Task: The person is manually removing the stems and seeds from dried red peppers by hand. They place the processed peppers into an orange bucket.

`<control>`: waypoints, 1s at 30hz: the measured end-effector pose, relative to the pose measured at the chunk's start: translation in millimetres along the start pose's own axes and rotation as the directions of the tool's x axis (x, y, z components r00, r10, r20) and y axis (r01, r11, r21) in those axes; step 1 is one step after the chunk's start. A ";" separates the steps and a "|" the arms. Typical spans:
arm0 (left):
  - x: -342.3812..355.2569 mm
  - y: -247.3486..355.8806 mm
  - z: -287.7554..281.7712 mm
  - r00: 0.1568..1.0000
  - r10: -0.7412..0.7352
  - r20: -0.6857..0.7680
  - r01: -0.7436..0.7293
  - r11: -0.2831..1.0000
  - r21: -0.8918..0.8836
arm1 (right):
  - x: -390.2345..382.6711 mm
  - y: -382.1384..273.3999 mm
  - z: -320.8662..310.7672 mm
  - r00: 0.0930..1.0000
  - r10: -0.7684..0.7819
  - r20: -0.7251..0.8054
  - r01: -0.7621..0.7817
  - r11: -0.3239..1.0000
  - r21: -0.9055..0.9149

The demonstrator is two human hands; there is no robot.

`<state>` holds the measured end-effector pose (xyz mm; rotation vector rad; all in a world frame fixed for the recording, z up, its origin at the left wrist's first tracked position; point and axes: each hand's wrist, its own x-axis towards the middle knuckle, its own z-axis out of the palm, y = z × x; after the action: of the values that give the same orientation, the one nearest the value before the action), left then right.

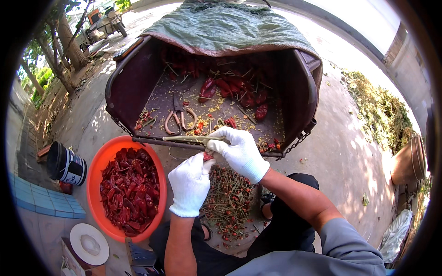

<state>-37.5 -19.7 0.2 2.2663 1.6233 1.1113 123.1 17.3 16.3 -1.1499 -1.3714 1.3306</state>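
Observation:
Both my hands wear white gloves. My right hand [237, 149] grips pale-handled scissors [186, 139] whose blades point left over the cart's front edge. My left hand [189, 184] pinches a small red chili [208, 157] right at the scissors. Below the hands a heap of cut stems and chili bits [228, 202] lies on the ground between my legs. To the left an orange basin [95, 165] holds several dark red dried chilies [130, 188].
A dark cart bed [124, 87] ahead holds loose red chilies [235, 89], seeds and a second pair of scissors [178, 117], with a green tarp [221, 25] over its back. A black bucket [64, 163] and white lid [90, 244] stand left. Plant waste [382, 106] is piled on the right.

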 end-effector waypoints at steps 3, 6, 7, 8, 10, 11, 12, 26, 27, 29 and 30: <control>-2.1 -3.9 1.8 1.000 -0.022 -0.005 0.020 0.979 -0.205 | 2.5 -3.9 -2.7 0.977 0.200 0.073 -0.213 0.936 0.280; -1.1 5.9 0.0 0.967 -0.227 0.114 0.251 0.781 -0.572 | 4.9 7.9 -7.3 0.909 0.334 0.249 -0.414 0.665 0.622; -0.2 8.9 0.4 0.939 -0.299 0.168 0.331 0.661 -0.673 | 6.9 9.4 -9.0 0.922 0.302 0.244 -0.388 0.704 0.595; 1.2 11.7 0.6 0.905 -0.357 0.231 0.399 0.522 -0.754 | 8.3 8.8 -10.8 0.937 0.292 0.193 -0.349 0.740 0.576; 2.4 14.5 -2.2 0.904 -0.364 0.224 0.362 0.374 -0.854 | 11.2 7.1 -15.0 0.961 0.262 0.089 -0.269 0.806 0.528; 1.8 12.8 -6.3 0.904 -0.375 0.204 0.331 0.315 -0.889 | 17.7 8.9 -19.0 0.969 0.244 0.029 -0.215 0.785 0.581; 1.6 9.5 -10.0 0.903 -0.387 0.186 0.298 0.254 -0.920 | 21.5 8.6 -24.0 0.959 0.272 -0.078 -0.164 0.760 0.628; 11.0 11.7 -11.1 0.784 -0.510 0.355 0.538 0.272 -0.798 | 6.5 1.6 -13.0 0.988 -0.031 -0.149 0.027 0.999 -0.024; 9.3 10.9 -7.1 0.794 -0.510 0.330 0.514 0.275 -0.812 | 4.5 0.5 -8.5 0.984 -0.051 -0.173 0.036 0.995 -0.089; 10.1 14.4 -7.0 0.781 -0.536 0.322 0.540 0.318 -0.779 | 4.6 6.1 -4.6 0.973 -0.180 -0.143 0.152 0.971 -0.186; 10.4 15.9 -6.8 0.774 -0.548 0.318 0.552 0.339 -0.762 | 4.2 6.4 -2.8 0.962 -0.243 -0.124 0.210 0.950 -0.232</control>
<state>-28.1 -19.1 18.1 0.9605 1.2444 1.2591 125.4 21.9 10.0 -1.1695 -1.5134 0.9288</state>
